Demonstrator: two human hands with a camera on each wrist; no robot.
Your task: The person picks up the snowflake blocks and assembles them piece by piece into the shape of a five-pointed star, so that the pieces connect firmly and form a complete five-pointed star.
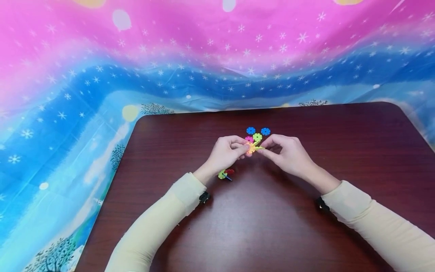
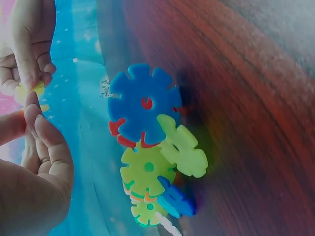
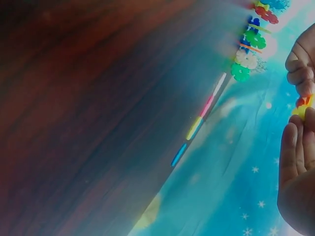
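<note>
Above the middle of the table, my left hand (image 1: 228,153) pinches an orange notched plastic disc (image 1: 251,148) between thumb and fingers. Facing it, my right hand (image 1: 287,155) pinches a yellow notched disc (image 1: 259,147) by its edge. Both discs touch or overlap; whether their slots are locked cannot be told. In the left wrist view the yellow disc (image 2: 21,93) shows between the fingertips. The right wrist view catches the orange disc (image 3: 306,101) only partly, at the frame's edge.
Beyond the hands lie blue (image 1: 250,130), yellow-green (image 1: 257,136) and pink (image 1: 249,139) discs, plus another blue disc (image 1: 265,131). Near the left wrist stands a joined cluster (image 2: 147,167) of blue, red and yellow-green discs. A patterned cloth (image 1: 217,83) hangs behind the brown table (image 1: 176,132).
</note>
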